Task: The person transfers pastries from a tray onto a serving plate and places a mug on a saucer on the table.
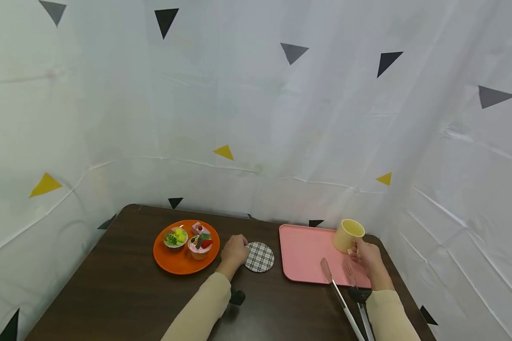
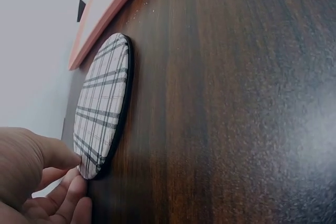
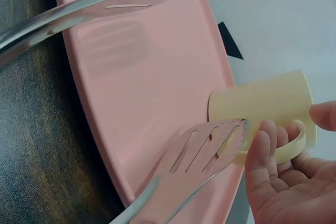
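Observation:
In the head view my left hand (image 1: 234,252) is at the left edge of a round plaid coaster (image 1: 259,257). The left wrist view shows the thumb on the coaster's checked top and the fingers at its dark rim, pinching the edge. On the right, my right hand (image 1: 367,258) holds a pale yellow mug (image 1: 349,234) by its handle. The right wrist view has fingers at the handle (image 3: 294,150) and the thumb near the mug's rim. The mug stands at the far right corner of a pink tray (image 1: 298,253); contact with the tray is unclear.
Metal tongs (image 1: 343,303) with slotted ends reach over the tray's front edge, beside my right forearm. Left of my left hand, an orange plate (image 1: 170,265) bears a cupcake (image 1: 199,246) and other small desserts. A white curtain (image 1: 256,118) with triangles rises behind the brown table (image 1: 111,284).

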### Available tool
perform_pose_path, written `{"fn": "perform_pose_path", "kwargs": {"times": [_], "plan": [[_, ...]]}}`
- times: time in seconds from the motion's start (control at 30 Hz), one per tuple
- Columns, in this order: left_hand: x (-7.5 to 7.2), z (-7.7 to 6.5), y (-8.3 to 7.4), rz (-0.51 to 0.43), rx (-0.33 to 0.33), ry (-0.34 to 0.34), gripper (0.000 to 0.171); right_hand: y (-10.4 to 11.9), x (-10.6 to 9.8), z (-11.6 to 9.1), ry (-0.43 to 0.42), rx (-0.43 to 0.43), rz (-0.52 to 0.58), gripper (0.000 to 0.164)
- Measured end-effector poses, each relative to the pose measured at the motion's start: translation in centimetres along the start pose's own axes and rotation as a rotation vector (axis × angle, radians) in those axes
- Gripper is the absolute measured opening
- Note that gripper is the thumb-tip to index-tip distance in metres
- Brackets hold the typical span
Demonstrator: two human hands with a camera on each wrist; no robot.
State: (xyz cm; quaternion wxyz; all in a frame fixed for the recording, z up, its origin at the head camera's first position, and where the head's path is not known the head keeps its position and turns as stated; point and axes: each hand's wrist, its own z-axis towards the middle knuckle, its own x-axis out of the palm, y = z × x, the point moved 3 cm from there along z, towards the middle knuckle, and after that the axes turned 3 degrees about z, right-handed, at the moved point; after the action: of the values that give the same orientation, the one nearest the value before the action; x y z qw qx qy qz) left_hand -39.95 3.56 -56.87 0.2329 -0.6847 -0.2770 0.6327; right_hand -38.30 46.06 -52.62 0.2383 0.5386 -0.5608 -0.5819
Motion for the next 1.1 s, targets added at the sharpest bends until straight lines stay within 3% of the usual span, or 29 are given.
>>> {"fn": "perform_pose_path", "kwargs": {"times": [0.3, 0.5, 0.7, 1.1], "plan": [[0.0, 0.0, -0.1, -0.064, 0.031, -0.003, 0.015, 0.6, 0.5, -0.1, -0.128, -0.007, 0.058, 0.040], [-0.2, -0.2, 0.1, -0.130, -0.019, 0.006, 0.015, 0.8, 0.2, -0.5, -0.229, -0.032, 0.126, 0.038], [-0.4, -0.1, 0.5, -0.177, -0.059, 0.008, 0.013, 1.9, 0.0, -1.3, -0.208, -0.071, 0.133, 0.037], [-0.8, -0.4, 0.3, -0.168, -0.042, 0.007, 0.012, 4.4, 0.5, -2.6, -0.189, -0.078, 0.192, 0.029]]}}
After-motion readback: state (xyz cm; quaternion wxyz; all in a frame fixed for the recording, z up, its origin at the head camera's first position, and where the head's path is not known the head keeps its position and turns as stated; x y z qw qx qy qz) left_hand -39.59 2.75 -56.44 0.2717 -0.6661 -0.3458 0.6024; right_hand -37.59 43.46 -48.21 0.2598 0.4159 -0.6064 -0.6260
